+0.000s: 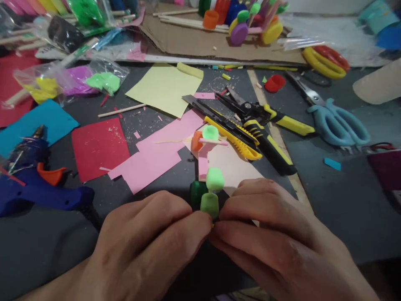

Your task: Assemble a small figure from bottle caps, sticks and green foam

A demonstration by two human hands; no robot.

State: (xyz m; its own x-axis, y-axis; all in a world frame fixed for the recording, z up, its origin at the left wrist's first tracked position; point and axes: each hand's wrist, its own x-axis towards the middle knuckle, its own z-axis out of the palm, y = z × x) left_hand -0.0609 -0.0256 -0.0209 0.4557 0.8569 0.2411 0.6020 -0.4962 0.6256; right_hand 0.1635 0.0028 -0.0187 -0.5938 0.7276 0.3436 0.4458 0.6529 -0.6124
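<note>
Between my hands is a small craft model with a pink strip body. Light green pieces sit on it: a top piece, a middle piece and a near piece. An orange round piece and a dark green round piece show at its left side. My left hand is closed, its thumb and finger pinching the model's near end. From the other side, my right hand grips the same end. A speck of yellow shows between the fingertips; the rest there is hidden.
Beyond my hands lie a yellow utility knife, black-and-yellow pliers and blue-handled scissors. A blue glue gun is at left, near red paper and pink paper. Cardboard at the back bears colourful models.
</note>
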